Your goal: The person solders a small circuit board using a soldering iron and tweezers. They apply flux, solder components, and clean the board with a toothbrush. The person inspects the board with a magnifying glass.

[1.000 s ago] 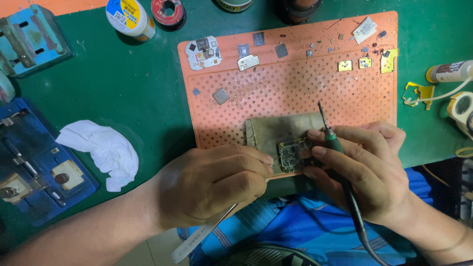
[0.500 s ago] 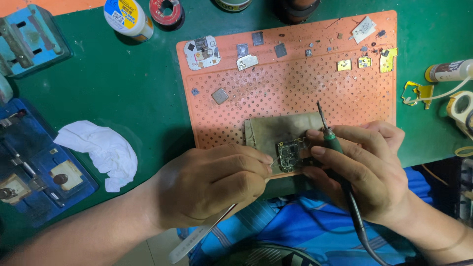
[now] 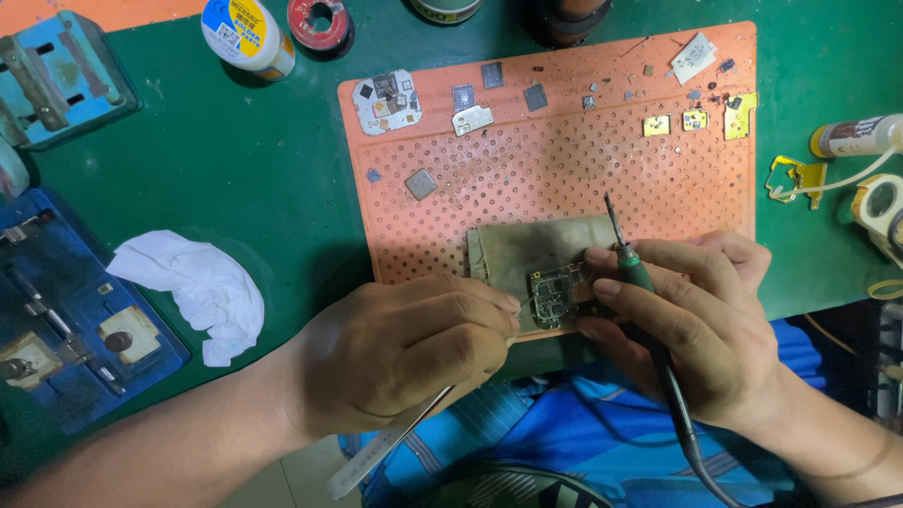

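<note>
Both hands (image 3: pixel 404 353) unmoved on circuit board (image 3: pixel 555 293)

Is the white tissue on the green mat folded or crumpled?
Crumpled. The white tissue lies bunched in an uneven heap with irregular creases on the green mat, apart from the left hand.

Even, fairly bright overhead light fills the frame, with colours saturated and no harsh glare. Soft shadows fall on the green bench (image 3: pixel 282 169) just left of and below the hands and beside the white cloth (image 3: pixel 193 287). Focus is sharp at centre; the corners look slightly stretched and darker, notably lower left.
</note>
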